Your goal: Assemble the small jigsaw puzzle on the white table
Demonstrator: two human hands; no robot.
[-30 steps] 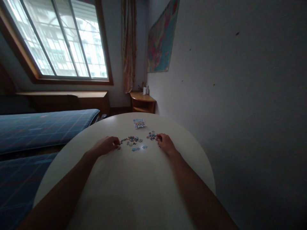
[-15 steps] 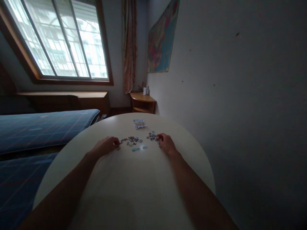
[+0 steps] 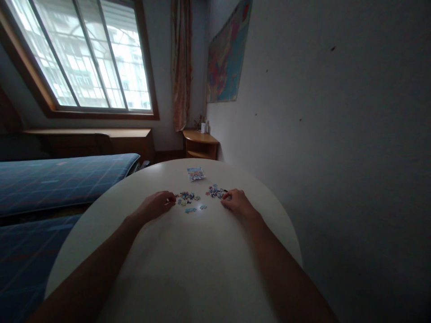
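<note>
My left hand [image 3: 158,205] rests at the left edge of a pile of jigsaw puzzle pieces [image 3: 186,196], thumb and fingers curled together. On the other side, my right hand [image 3: 239,202] is bent in a pinch at the near right edge of a second pile of jigsaw pieces [image 3: 214,191]. Whatever sits between the fingertips of either hand is too small to make out. Closer to me lie a joined light-blue strip of pieces [image 3: 190,210] and a small blue piece [image 3: 203,207]. Behind the piles is a printed picture packet [image 3: 195,174].
Everything lies on a round white table [image 3: 188,260]. Bed mattresses with blue plaid covers [image 3: 67,179] stand along its left side. A white wall [image 3: 323,161] runs close on the right. A wooden corner shelf [image 3: 201,138] is beyond the far edge.
My left hand has moved right, against the left pile, and the loose pieces at its left no longer show. My right hand has shifted slightly right and nearer, fingers still bent.
</note>
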